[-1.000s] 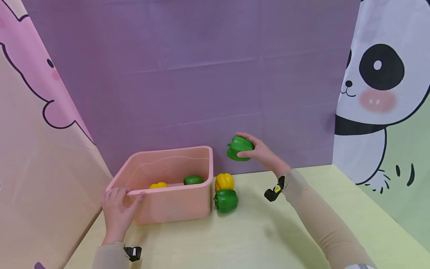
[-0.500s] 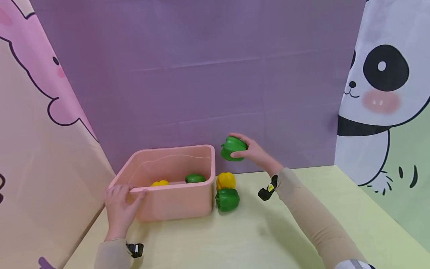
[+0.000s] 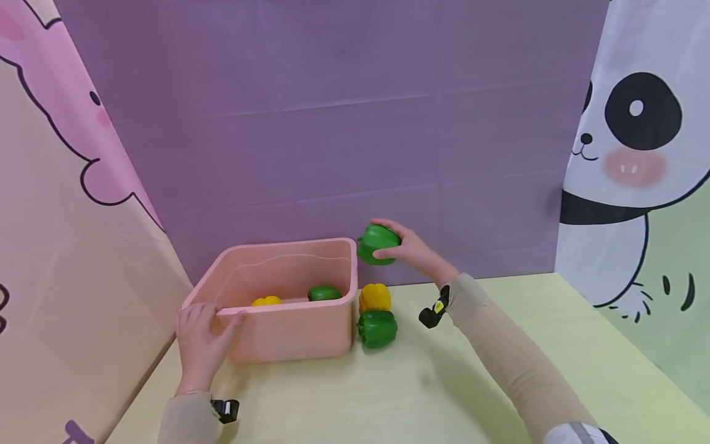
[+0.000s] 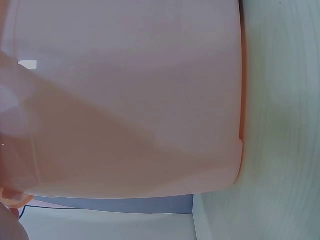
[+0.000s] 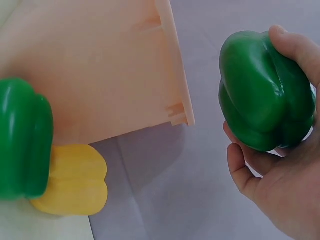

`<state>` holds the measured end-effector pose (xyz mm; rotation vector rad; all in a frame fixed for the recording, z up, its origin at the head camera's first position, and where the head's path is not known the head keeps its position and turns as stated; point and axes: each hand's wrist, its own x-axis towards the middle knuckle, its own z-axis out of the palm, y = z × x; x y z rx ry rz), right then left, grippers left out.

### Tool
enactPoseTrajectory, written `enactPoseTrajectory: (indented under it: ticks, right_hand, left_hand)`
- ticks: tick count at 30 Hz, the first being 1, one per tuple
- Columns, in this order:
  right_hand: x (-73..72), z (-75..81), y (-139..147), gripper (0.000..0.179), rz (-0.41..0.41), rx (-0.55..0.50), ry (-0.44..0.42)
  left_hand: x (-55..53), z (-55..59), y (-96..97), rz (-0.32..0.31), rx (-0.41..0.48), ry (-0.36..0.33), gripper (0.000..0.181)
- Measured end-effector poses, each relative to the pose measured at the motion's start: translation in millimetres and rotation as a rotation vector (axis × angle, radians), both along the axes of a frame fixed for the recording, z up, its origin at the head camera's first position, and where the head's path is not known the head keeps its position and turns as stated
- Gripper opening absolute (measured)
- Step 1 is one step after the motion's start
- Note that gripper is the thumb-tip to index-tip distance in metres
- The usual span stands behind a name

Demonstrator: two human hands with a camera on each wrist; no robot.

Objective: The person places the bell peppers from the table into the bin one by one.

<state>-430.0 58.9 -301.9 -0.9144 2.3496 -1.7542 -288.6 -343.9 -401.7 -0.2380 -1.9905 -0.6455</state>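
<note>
My right hand [image 3: 409,250] grips a green bell pepper [image 3: 378,245], held in the air just right of the pink bin's back corner. In the right wrist view, thumb and fingers wrap around that same green pepper [image 5: 267,92]. The left hand [image 3: 201,342] holds the front left rim of the pink bin [image 3: 294,333], fingers over the edge and thumb on the outer front. Inside the bin lie a green pepper [image 3: 324,293] and a yellow pepper [image 3: 267,301], partly hidden by the front wall. The left wrist view is filled by the bin's outer wall [image 4: 130,100].
Against the bin's right side, a yellow pepper [image 3: 375,298] sits behind a green pepper [image 3: 378,329] on the pale table [image 3: 471,370]. A purple backdrop [image 3: 333,123] rises behind the bin. Printed panels stand at left and right, one with a panda [image 3: 638,160].
My right hand has carried the green pepper left, from over the table toward the bin's right rim. The left hand keeps its hold on the rim; the view has shifted slightly.
</note>
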Motion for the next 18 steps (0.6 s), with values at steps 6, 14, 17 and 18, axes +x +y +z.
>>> enactPoseTrajectory:
  ticks: [6,14,17,18]
  right_hand:
    - [-1.0,3.3,-9,0.072,0.012,-0.023,-0.013]
    - [-3.3,4.0,-19,0.072,0.011,-0.013,-0.006]
    - [-2.9,3.7,-23,0.072,0.02,-0.017,-0.01]
    - [-3.1,3.4,-24,0.072,0.023,-0.019,-0.014]
  left_hand:
    - [0.8,0.0,-0.1,0.003,0.002,-0.015,0.037]
    - [0.2,0.3,-0.7,0.001,0.001,-0.007,0.037]
    - [0.7,0.1,-0.6,0.001,0.006,-0.011,0.036]
    - [1.0,0.0,-0.4,0.001,0.007,-0.013,0.036]
